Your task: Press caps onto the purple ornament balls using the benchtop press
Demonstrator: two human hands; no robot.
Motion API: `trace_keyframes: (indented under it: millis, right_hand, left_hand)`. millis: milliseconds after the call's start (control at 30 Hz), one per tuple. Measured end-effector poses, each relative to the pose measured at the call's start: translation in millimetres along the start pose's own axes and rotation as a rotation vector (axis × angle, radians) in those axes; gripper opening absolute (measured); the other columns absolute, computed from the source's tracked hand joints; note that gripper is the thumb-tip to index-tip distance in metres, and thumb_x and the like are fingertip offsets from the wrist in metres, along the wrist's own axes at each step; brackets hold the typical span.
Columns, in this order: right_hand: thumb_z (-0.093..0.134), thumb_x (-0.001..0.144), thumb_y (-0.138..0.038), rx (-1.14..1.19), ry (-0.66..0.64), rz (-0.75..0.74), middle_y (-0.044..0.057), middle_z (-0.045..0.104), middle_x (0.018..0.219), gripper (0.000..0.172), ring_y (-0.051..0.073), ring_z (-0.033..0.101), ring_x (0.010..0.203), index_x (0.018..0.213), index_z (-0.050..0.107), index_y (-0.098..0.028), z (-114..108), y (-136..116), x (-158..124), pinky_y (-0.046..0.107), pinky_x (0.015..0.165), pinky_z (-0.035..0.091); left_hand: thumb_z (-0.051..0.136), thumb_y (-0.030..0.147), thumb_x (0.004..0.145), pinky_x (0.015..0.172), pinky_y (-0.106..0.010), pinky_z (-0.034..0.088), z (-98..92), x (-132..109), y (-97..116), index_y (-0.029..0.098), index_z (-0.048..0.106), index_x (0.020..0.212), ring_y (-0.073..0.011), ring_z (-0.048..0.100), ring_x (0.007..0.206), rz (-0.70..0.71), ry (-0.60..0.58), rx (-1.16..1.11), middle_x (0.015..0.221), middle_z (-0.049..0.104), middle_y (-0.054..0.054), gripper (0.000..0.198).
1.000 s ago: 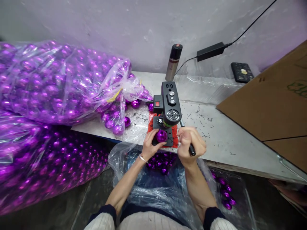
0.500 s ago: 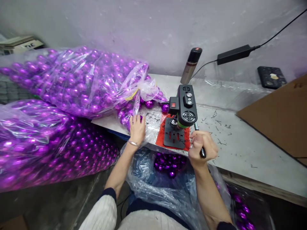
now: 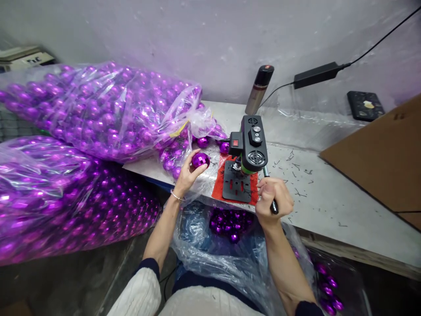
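My left hand (image 3: 186,175) holds a shiny purple ball (image 3: 200,159) in its fingertips, just left of a small black bench drill (image 3: 250,142). The drill stands on a black slotted base plate (image 3: 236,186) over a red mat, and the plate is bare. My right hand (image 3: 272,197) is closed round the drill's black lever handle (image 3: 271,202) at the table's near edge. A few loose purple balls (image 3: 171,163) lie at the mouth of a plastic bag on the table.
Two big clear bags of purple balls (image 3: 98,109) fill the left side. An open bag with purple balls (image 3: 230,221) sits below the table edge. A spray can (image 3: 259,90), power adapter (image 3: 315,74), dark phone (image 3: 365,105) and cardboard sheet (image 3: 381,158) lie behind and right.
The purple ball that sat on the drill's plate is gone. My left hand reached left to the loose balls and now lifts one toward the drill. My right hand stays on the lever.
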State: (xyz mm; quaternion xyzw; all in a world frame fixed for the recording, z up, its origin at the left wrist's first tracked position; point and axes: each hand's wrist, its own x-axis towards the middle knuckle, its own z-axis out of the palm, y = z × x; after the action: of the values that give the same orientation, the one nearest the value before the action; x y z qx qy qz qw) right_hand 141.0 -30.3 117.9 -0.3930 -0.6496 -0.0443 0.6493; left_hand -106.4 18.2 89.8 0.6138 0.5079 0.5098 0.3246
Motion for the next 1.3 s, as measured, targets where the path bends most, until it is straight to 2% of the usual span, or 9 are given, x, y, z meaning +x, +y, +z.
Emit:
trace_keyframes:
  millis: [133, 200, 267, 433, 533, 633, 733, 967, 1300]
  right_hand:
    - [0.048, 0.096, -0.014, -0.011, -0.023, 0.023, -0.001, 0.059, 0.064, 0.030, 0.014, 0.060, 0.061, 0.067, 0.050, -0.023, -1.9, -1.8, 3.0, 0.031, 0.058, 0.042]
    - [0.049, 0.095, -0.014, -0.001, -0.024, 0.028, -0.001, 0.059, 0.065, 0.029, 0.014, 0.059, 0.061, 0.067, 0.050, -0.022, -2.4, -2.9, 4.9, 0.030, 0.058, 0.042]
    - [0.049, 0.095, -0.012, 0.009, -0.021, 0.024, -0.001, 0.059, 0.065, 0.029, 0.014, 0.059, 0.062, 0.068, 0.049, -0.022, -2.5, -3.6, 6.3, 0.030, 0.059, 0.042]
    - [0.049, 0.094, -0.010, 0.018, -0.032, 0.010, -0.001, 0.060, 0.068, 0.027, 0.013, 0.059, 0.063, 0.070, 0.050, -0.022, -2.7, -3.0, 6.6, 0.029, 0.060, 0.043]
    - [0.048, 0.094, -0.008, 0.026, -0.043, 0.005, -0.001, 0.060, 0.069, 0.027, 0.013, 0.059, 0.064, 0.070, 0.050, -0.022, -3.6, -2.7, 5.9, 0.028, 0.061, 0.044]
    - [0.048, 0.093, -0.008, 0.020, -0.049, 0.007, 0.000, 0.061, 0.069, 0.027, 0.013, 0.060, 0.065, 0.070, 0.051, -0.021, -4.5, -3.7, 5.4, 0.029, 0.061, 0.044]
    - [0.049, 0.093, -0.008, 0.018, -0.048, 0.015, 0.000, 0.062, 0.070, 0.026, 0.013, 0.060, 0.065, 0.071, 0.052, -0.021, -4.6, -4.8, 5.3, 0.029, 0.060, 0.044]
    - [0.049, 0.093, -0.010, 0.024, -0.058, 0.002, 0.000, 0.062, 0.068, 0.026, 0.014, 0.060, 0.065, 0.072, 0.054, -0.022, -4.8, -3.7, 5.1, 0.029, 0.059, 0.045]
    - [0.048, 0.093, -0.010, -0.013, -0.079, -0.015, 0.000, 0.063, 0.069, 0.024, 0.014, 0.061, 0.064, 0.073, 0.053, -0.022, -6.5, -1.7, 0.5, 0.028, 0.058, 0.046]
  left_hand:
    - [0.060, 0.050, 0.093, 0.085, -0.036, 0.061, 23.5, -22.5, -7.5, 0.025, 0.052, 0.140, -0.0223, 0.074, 0.101, -0.239, -0.047, -0.421, 0.123, 0.070, -0.011, 0.053]
    - [0.058, 0.053, 0.094, 0.080, -0.034, 0.062, 38.8, -31.2, -15.1, 0.023, 0.056, 0.133, -0.0217, 0.075, 0.097, -0.345, -0.063, -0.498, 0.117, 0.072, -0.010, 0.050]
    - [0.063, 0.056, 0.091, 0.083, -0.035, 0.061, 56.0, -37.9, -22.1, 0.021, 0.055, 0.130, -0.0220, 0.074, 0.101, -0.378, -0.064, -0.477, 0.118, 0.072, -0.010, 0.053]
    - [0.077, 0.056, 0.081, 0.105, -0.045, 0.054, 91.4, -44.9, -28.8, 0.019, 0.055, 0.131, -0.0271, 0.069, 0.116, -0.152, -0.088, -0.091, 0.125, 0.070, -0.014, 0.066]
    - [0.082, 0.053, 0.079, 0.102, -0.048, 0.053, 97.6, -42.0, -26.5, 0.018, 0.059, 0.127, -0.0303, 0.069, 0.114, 0.009, -0.112, 0.190, 0.122, 0.071, -0.014, 0.063]
    - [0.081, 0.052, 0.079, 0.100, -0.047, 0.053, 98.1, -37.3, -23.1, 0.019, 0.061, 0.126, -0.0304, 0.070, 0.110, 0.132, -0.180, 0.317, 0.119, 0.074, -0.013, 0.061]
    - [0.080, 0.051, 0.081, 0.102, -0.047, 0.052, 99.8, -34.0, -21.8, 0.019, 0.060, 0.128, -0.0304, 0.069, 0.114, 0.186, -0.215, 0.321, 0.120, 0.074, -0.013, 0.061]
    - [0.083, 0.040, 0.079, 0.102, -0.047, 0.052, 104.9, -32.3, -25.3, 0.020, 0.061, 0.130, -0.0306, 0.069, 0.115, 0.174, -0.199, 0.291, 0.121, 0.072, -0.012, 0.059]
    - [0.086, 0.043, 0.074, 0.106, -0.047, 0.049, 123.2, -31.2, -41.2, 0.021, 0.061, 0.132, -0.0308, 0.064, 0.121, 0.181, -0.180, 0.269, 0.125, 0.069, -0.012, 0.066]
